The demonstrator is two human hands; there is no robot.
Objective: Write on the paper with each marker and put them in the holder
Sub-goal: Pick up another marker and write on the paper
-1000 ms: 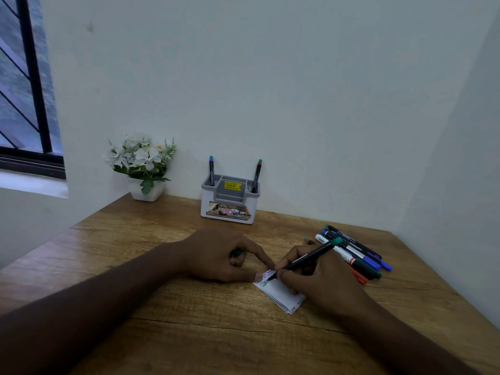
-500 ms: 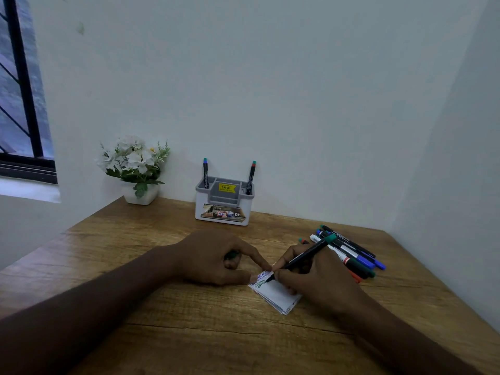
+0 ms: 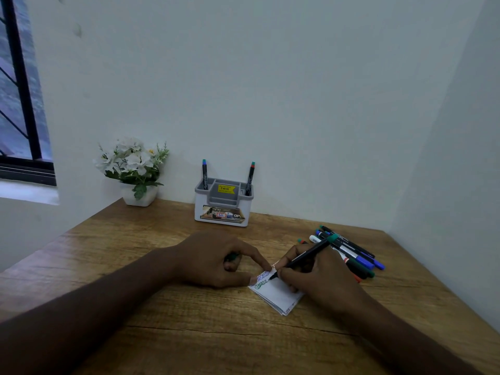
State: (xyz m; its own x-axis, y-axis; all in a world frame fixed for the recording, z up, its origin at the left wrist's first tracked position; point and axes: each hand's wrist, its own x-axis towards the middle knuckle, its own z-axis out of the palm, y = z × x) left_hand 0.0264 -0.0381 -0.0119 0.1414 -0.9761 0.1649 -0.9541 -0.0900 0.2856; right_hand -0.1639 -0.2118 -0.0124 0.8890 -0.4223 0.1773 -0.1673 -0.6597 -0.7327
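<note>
Right hand [image 3: 322, 277]: your fingers clamp a black marker [image 3: 305, 257], tip on the paper [image 3: 276, 292], green end toward 1 o'clock.
Left hand [image 3: 216, 259]: curled around a green cap [image 3: 232, 257], forefinger pinning the paper's 10 o'clock corner.
Paper: folded, white, coloured scribbles.

Matt, grained wood table [image 3: 189, 334]; white folded paper [image 3: 276, 293]; smooth grey-and-white plastic holder [image 3: 224, 204] at twelve o'clock; glossy plastic markers [image 3: 357, 259] at two o'clock.
</note>
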